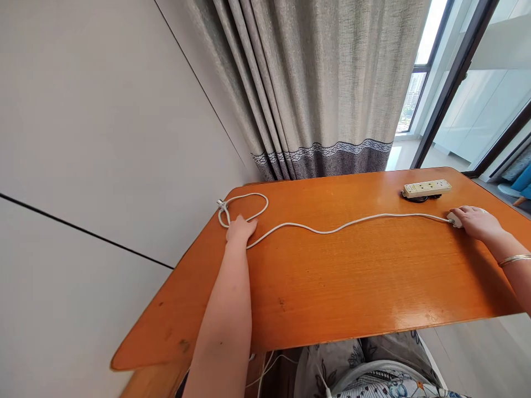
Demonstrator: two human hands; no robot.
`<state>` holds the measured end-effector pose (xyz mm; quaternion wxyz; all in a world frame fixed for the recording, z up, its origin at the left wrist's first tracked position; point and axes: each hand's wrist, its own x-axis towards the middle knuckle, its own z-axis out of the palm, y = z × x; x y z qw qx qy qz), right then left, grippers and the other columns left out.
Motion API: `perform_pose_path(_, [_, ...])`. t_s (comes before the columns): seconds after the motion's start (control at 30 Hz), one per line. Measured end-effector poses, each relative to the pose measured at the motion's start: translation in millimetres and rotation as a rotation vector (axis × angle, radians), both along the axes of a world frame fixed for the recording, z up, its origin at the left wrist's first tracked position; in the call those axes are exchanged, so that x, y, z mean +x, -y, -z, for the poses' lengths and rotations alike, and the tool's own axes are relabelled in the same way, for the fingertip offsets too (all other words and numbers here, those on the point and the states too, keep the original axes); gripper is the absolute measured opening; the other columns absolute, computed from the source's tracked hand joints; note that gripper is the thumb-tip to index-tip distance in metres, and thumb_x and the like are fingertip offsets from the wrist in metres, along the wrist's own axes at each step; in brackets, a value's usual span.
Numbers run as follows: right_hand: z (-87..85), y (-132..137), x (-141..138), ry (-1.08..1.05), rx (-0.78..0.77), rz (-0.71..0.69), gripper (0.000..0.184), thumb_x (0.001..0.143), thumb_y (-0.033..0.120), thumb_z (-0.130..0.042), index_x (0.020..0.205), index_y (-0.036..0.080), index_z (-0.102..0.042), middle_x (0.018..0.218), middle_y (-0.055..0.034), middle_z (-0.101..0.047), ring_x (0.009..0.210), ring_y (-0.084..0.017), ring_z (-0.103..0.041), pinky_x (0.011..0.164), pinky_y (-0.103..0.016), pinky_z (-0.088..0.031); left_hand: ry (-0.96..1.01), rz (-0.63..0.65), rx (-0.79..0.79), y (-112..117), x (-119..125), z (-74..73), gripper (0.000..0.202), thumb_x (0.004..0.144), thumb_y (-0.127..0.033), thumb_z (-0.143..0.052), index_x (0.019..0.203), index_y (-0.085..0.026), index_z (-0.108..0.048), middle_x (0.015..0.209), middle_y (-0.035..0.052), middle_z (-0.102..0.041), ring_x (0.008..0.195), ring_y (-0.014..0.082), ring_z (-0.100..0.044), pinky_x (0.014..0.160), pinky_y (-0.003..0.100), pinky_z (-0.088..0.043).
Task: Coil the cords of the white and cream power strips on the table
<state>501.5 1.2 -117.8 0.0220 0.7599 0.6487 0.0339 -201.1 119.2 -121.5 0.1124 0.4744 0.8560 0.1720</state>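
Note:
A white cable (332,228) runs across the orange wooden table (332,287). My left hand (240,229) lies on the cable at its looped far-left end (243,205), fingers curled down over it. My right hand (477,221), with a bangle on the wrist, rests at the table's right side. Its fingers close round the white plug end (455,219) of the cable. A cream power strip (427,188) lies just beyond the right hand, on top of a dark cord.
A grey curtain (319,83) hangs behind the table, with a white wall (103,138) to the left. Glass doors and a window are at the right. Patterned fabric and loose white cords show below the table's near edge.

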Motion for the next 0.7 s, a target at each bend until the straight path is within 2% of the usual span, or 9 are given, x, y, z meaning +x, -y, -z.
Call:
perform_pose_path(0.1, [-0.4,-1,0,0.037,-0.123,0.005,0.061,0.072,0.004,-0.049,0.132,0.013,-0.057,0.143,-0.0214,-0.054,0.133,-0.035,-0.051,0.108,-0.042,-0.04,0.011,-0.093,-0.011,2,0,0.2,0.071,0.071,-0.043,-0.068,0.133,-0.01,-0.056,0.145,0.034,-0.046,0.135,0.0511,-0.044,0.1,0.066,-0.042])
perform_pose_path(0.2, [-8.3,-3,2,-0.026,-0.174,0.007,0.066,0.068,0.004,-0.053,0.134,0.005,-0.055,0.147,-0.0264,-0.048,0.139,-0.036,-0.045,0.114,-0.039,-0.034,0.032,-0.208,0.029,3,3,-1.0,0.083,0.068,-0.042,-0.072,0.141,-0.01,-0.049,0.152,0.0352,-0.035,0.14,0.0533,-0.034,0.102,0.072,-0.035])
perform_pose_path(0.3, [-23.3,-5,6,-0.327,-0.186,0.041,0.06,0.073,0.016,-0.059,0.133,0.014,-0.056,0.138,-0.0214,-0.058,0.13,-0.035,-0.054,0.105,-0.039,-0.043,0.056,-0.226,0.051,2,6,-2.8,0.098,0.067,-0.039,-0.074,0.152,-0.01,-0.033,0.154,0.0365,-0.028,0.142,0.0535,-0.031,0.102,0.074,-0.034])
perform_pose_path(0.37, [-34.9,-9,5,-0.486,-0.127,0.113,0.059,0.081,0.031,-0.059,0.138,0.019,-0.051,0.14,-0.0188,-0.058,0.128,-0.034,-0.056,0.1,-0.04,-0.047,0.051,-0.201,0.038,2,10,-4.1,0.104,0.068,-0.039,-0.074,0.155,-0.009,-0.025,0.153,0.0369,-0.029,0.141,0.0534,-0.031,0.102,0.072,-0.035])
perform_pose_path(0.4, [-40.2,-13,1,-0.491,-0.08,0.145,0.061,0.084,0.036,-0.057,0.141,0.017,-0.048,0.143,-0.0198,-0.055,0.13,-0.034,-0.053,0.101,-0.04,-0.046,0.037,-0.189,0.038,1,12,-4.7,0.105,0.068,-0.039,-0.074,0.155,-0.009,-0.024,0.153,0.0367,-0.03,0.141,0.0532,-0.032,0.103,0.071,-0.035])
perform_pose_path(0.47, [-48.5,-25,-11,-0.366,0.009,0.138,0.064,0.088,0.038,-0.056,0.144,0.009,-0.044,0.149,-0.0246,-0.047,0.138,-0.036,-0.045,0.11,-0.041,-0.039,-0.014,-0.161,0.067,2,18,-6.1,0.103,0.068,-0.04,-0.075,0.153,-0.009,-0.027,0.152,0.0356,-0.032,0.141,0.0521,-0.033,0.106,0.069,-0.034])
perform_pose_path(0.53, [-52.2,-42,-28,-0.199,0.043,0.043,0.063,0.09,0.033,-0.055,0.144,0.003,-0.043,0.151,-0.0276,-0.042,0.143,-0.035,-0.038,0.116,-0.04,-0.032,-0.064,-0.116,0.124,4,24,-7.8,0.096,0.07,-0.042,-0.074,0.15,-0.01,-0.033,0.15,0.0342,-0.035,0.14,0.0508,-0.035,0.108,0.067,-0.033])
perform_pose_path(0.6, [-51.2,-60,-45,-0.065,0.057,-0.042,0.063,0.09,0.025,-0.054,0.147,0.003,-0.04,0.157,-0.0264,-0.034,0.146,-0.034,-0.031,0.118,-0.04,-0.028,-0.093,-0.055,0.176,6,31,-10.2,0.088,0.073,-0.044,-0.071,0.148,-0.011,-0.037,0.149,0.0325,-0.037,0.14,0.0494,-0.036,0.108,0.065,-0.034])
perform_pose_path(0.7, [-44.1,-85,-62,0.059,0.071,-0.045,0.068,0.086,0.012,-0.05,0.152,0.009,-0.035,0.163,-0.0208,-0.023,0.149,-0.034,-0.026,0.118,-0.047,-0.027,-0.086,0.036,0.209,10,38,-15.3,0.078,0.079,-0.043,-0.066,0.146,-0.01,-0.04,0.152,0.0304,-0.034,0.141,0.0467,-0.037,0.11,0.06,-0.035])
